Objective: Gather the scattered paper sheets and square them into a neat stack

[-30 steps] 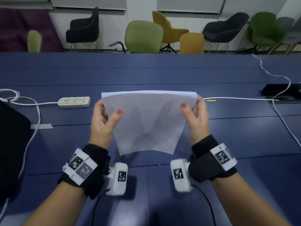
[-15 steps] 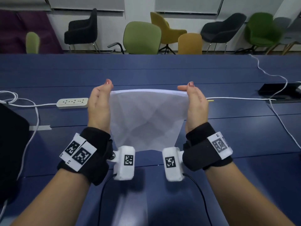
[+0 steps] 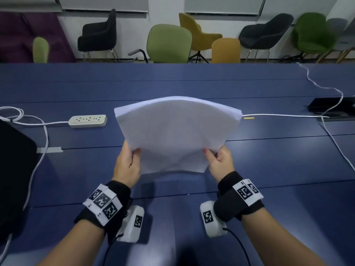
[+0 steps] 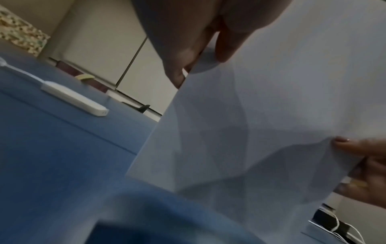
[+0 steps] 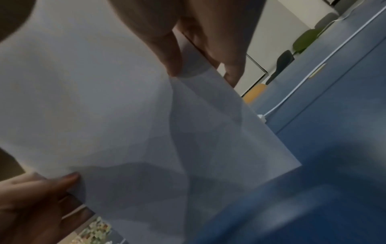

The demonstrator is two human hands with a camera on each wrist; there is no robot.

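Hands (image 3: 175, 165) pinch paper sheets (image 3: 176, 131).

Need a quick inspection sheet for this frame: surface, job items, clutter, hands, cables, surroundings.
Surface: blue table, seams running across.
Job's things: paper stack held up off the table, sheets bowed, top edge arched; no loose sheets seen on the table.
Clutter: tape strip, small yellow item, black device at right, dark object at left edge.
Grippers: left hand and right hand each pinch a lower side of the stack, thumbs on the near face.
Cables: power strip with white cord; white cable running to the black device.
Surroundings: chairs along the far wall.
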